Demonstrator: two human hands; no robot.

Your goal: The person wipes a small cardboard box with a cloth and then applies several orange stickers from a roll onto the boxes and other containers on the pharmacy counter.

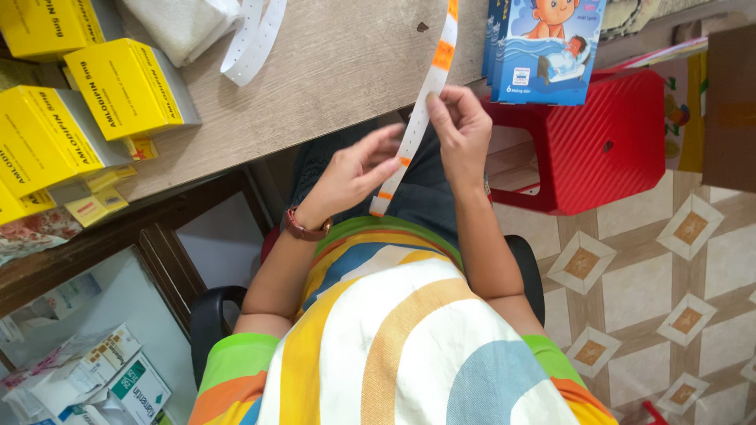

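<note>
A long white paper strip [422, 106] with orange stickers and punched holes runs from the desk down over my lap. My right hand [461, 130] pinches the strip near its middle. My left hand [356, 169], with a brown watch on the wrist, holds the strip's lower end, its fingertips at an orange sticker. Both hands hover just below the wooden desk's [339, 71] front edge.
Several yellow medicine boxes [126, 86] lie on the desk's left part, with a loose white strip [252, 39] and a white bag beside them. Blue boxes [543, 47] stand at the right. A red plastic stool [606, 142] sits on the tiled floor. More boxes fill a cabinet at the lower left [118, 378].
</note>
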